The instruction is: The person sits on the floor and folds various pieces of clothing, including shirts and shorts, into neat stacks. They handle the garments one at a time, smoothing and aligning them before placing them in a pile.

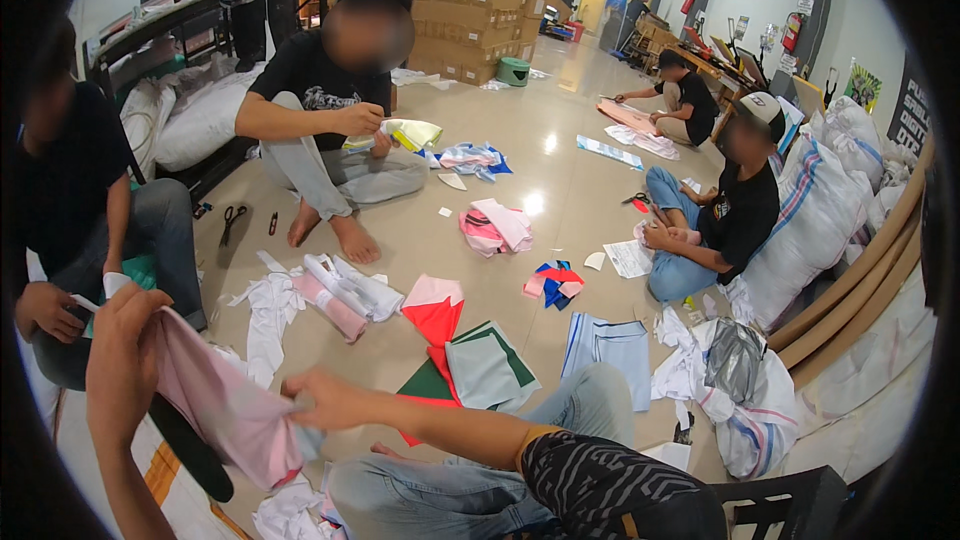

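My left hand [124, 360] is raised at the lower left, gripping one end of a pink fabric piece [217, 397]. The cloth stretches across to my right hand [334, 399], which is motion-blurred and pinches its other side. A dark green cloth [191, 450] hangs below the pink one. Pale blue cloth [307, 441], also blurred, shows under my right fingers. On the floor beyond lie a red and pink cloth [435, 307] and a stack of grey-green and dark green pieces [491, 367]. White scraps [292, 510] are bunched beside my leg.
Several people sit around on the tiled floor [540, 187], one close at the left [75, 165]. Folded light blue cloth [607, 352] lies to the right. White and pink rolls [337, 292], scissors [232, 225], stuffed sacks [817, 202] and cardboard tubes [855, 292] lie around.
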`<state>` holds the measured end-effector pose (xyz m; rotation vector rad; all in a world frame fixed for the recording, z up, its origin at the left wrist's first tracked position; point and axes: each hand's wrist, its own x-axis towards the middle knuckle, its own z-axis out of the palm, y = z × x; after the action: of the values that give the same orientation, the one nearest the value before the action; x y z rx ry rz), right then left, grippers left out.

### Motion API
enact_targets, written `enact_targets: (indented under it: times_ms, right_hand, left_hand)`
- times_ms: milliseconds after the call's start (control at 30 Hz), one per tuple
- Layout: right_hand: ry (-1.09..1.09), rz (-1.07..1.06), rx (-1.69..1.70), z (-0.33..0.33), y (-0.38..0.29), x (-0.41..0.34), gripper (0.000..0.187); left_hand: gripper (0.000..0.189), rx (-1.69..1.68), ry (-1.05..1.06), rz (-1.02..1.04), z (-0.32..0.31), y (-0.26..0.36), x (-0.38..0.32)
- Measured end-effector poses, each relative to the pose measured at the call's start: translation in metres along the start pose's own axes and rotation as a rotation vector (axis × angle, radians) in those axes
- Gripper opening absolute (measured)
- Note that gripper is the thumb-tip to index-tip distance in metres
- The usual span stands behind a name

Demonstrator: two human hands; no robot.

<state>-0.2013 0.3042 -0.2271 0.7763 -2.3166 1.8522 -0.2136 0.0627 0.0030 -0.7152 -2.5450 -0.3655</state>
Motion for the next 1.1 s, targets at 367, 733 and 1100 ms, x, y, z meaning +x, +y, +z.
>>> enact_targets:
  times_ms: [367,733,1100]
  right_hand:
    - [-0.203,-0.167,-0.222,-0.094,-0.09,-0.03,0.029]
    - [0.069,-0.021,-0.167,-0.202,-0.133,0.002,0.024]
    - [0.12,0.025,0.123,-0.226,-0.165,0.017,0.032]
  left_hand:
    - [0.023,-0.045,0.036,-0.045,-0.118,-0.041,-0.023]
    - [0.03,-0.183,-0.212,-0.274,-0.145,-0.049,-0.032]
    - [0.033,-0.416,-0.143,-0.303,-0.114,-0.085,-0.062]
